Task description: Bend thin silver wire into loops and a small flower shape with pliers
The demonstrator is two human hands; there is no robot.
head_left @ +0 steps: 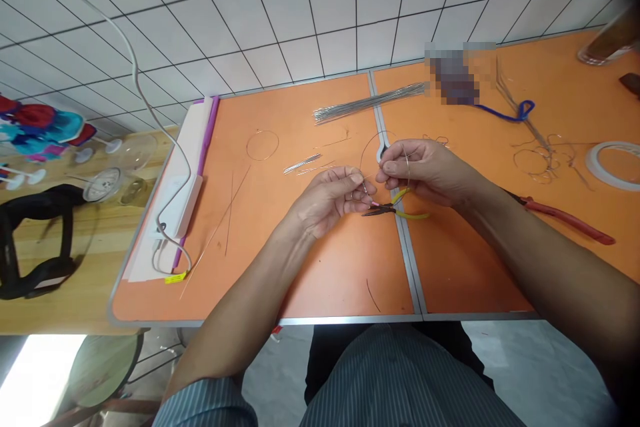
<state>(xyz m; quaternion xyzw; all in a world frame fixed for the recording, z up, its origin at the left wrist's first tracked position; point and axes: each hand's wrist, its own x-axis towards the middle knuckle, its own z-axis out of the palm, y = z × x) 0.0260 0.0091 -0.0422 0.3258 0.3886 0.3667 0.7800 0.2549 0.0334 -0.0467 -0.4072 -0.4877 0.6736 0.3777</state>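
Both hands are raised just above the orange folding surface (345, 280), close together in front of the person. The left hand (327, 200) is closed to a pinch, its thumb and forefinger on a thin curved wire (361, 159) right beside the black jaws of a pair of yellow-handled pliers (397, 211). A small pink piece (374, 203) shows at that spot. The right hand (425, 170) is curled shut around the wire, and the yellow handles run up toward its fingers; whether it also grips the pliers is hard to tell.

Nearby on the surface lie a bundle of straight steel wires (370, 103), a short bundle of cut wires (301, 163), and a single wire ring (262, 145). Farther right are red-handled pliers (565, 217), a tangle of bent wire (540, 157), a blue cord (505, 113), and a roll of clear tape (613, 163). A blurred object (453, 77) sits at the far edge. A white power strip (175, 207) runs along the surface's left side, and a glass goblet (120, 173) stands on a wooden table (30, 260) beyond it.
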